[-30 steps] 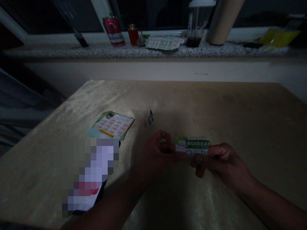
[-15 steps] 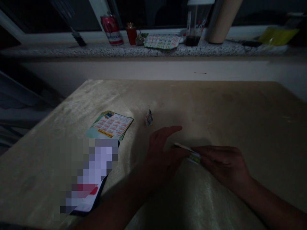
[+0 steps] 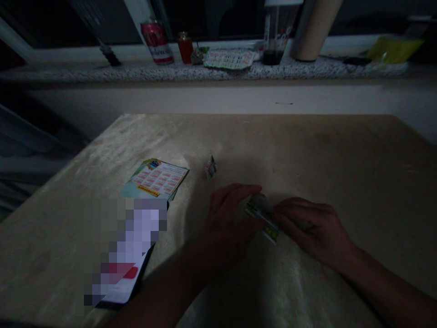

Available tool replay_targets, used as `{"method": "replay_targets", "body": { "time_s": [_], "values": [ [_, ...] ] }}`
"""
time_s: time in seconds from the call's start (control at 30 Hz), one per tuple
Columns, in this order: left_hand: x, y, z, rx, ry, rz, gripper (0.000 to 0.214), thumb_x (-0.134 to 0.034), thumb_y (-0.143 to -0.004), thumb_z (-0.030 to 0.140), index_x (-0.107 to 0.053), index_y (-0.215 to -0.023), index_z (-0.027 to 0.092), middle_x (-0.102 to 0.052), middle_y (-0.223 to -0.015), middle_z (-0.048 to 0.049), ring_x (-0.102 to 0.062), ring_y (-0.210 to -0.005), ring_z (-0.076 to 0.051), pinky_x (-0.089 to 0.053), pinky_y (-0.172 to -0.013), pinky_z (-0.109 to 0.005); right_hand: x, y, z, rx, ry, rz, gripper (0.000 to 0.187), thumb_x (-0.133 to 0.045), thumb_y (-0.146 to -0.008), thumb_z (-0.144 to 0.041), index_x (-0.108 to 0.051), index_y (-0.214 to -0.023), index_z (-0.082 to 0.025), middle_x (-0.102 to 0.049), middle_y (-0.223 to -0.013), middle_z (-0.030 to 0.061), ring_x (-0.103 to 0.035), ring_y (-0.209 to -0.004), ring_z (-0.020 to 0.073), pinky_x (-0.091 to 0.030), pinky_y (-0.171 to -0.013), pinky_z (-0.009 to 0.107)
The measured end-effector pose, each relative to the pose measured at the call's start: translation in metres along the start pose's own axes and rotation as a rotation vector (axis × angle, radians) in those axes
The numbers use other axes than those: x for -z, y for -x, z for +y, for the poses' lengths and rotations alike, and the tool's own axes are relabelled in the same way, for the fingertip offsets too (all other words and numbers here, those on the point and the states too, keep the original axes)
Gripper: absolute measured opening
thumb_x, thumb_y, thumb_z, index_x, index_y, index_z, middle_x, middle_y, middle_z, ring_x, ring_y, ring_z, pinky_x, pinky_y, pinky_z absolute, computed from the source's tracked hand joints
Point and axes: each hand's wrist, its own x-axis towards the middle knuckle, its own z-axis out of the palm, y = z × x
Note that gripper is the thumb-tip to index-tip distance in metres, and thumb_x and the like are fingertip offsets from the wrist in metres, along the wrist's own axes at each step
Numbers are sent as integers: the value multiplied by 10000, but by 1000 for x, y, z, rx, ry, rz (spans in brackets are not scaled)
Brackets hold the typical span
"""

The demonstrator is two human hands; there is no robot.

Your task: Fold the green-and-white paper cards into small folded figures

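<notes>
A small green and white printed paper slip [image 3: 262, 218] lies low over the tan table [image 3: 307, 150], folded along its length. My left hand [image 3: 228, 218] has its fingers curled over the slip's left end. My right hand [image 3: 310, 228] presses down on the slip's right part with closed fingers. Both hands sit near the table's front middle. A tiny folded paper piece [image 3: 210, 167] stands a little beyond my left hand.
A stack of printed flyers [image 3: 155, 180] lies left of the hands, with a phone [image 3: 128, 255] in front of it. The stone sill behind holds a red can [image 3: 157, 42], a small red jar [image 3: 185, 47], another flyer [image 3: 230, 58], a dark cup [image 3: 275, 34] and a cardboard tube [image 3: 316, 29].
The slip was held up flat between both hands. It has since been lowered to the table and folded, and both hands now press on it.
</notes>
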Motion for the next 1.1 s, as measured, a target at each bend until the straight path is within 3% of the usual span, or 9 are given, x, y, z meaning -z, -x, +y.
{"method": "replay_targets", "body": {
  "time_s": [0.17,0.37,0.5,0.67,0.87,1.1],
  "values": [
    [-1,-3,2,-4,-56,-11,172,-562,-971,141,-698,-979,246,-510,-1445,-75,-446,-1314,-263,-397,-1080,-454,-4,-3,2,-7,-43,27,198,-603,-962,-202,-719,-801,-212,-750,-936,79,-690,-877,213,-561,-774,361],
    [-2,0,2,-49,-127,-141,96,-617,-955,172,-701,-949,217,-555,-1398,-104,-467,-1289,-274,-380,-1055,-460,-14,-1,9,-43,40,-26,233,-623,-938,-211,-685,-714,-228,-720,-1050,65,-651,-1042,241,-519,-897,416],
    [-3,3,-2,-34,-118,-263,94,-624,-946,157,-701,-923,206,-606,-1376,-98,-503,-1271,-278,-360,-1061,-467,-17,2,17,-78,186,6,92,-727,-851,-249,-640,-826,-233,-684,-1151,95,-611,-1149,312,-495,-951,505],
    [-4,5,-5,-12,-74,-413,141,-576,-959,100,-664,-984,207,-704,-1241,-49,-583,-1207,-238,-318,-1082,-465,-17,5,21,-2,269,-71,250,-704,-859,-209,-670,-1101,-260,-610,-1304,114,-547,-1271,330,-448,-1029,540],
    [0,5,-3,11,-59,-494,174,-556,-971,108,-640,-1092,200,-678,-1328,-41,-596,-1209,-231,-300,-1107,-473,-17,7,17,-2,357,-151,311,-712,-798,-173,-701,-1087,-288,-540,-1422,81,-447,-1387,347,-360,-1116,577],
    [2,4,0,17,-56,-527,236,-556,-965,124,-632,-1177,197,-659,-1367,-51,-603,-1197,-240,-327,-1091,-477,-17,7,15,-31,372,-199,370,-701,-775,-179,-670,-1124,-298,-504,-1451,76,-414,-1409,333,-339,-1132,581]
  ]
}}
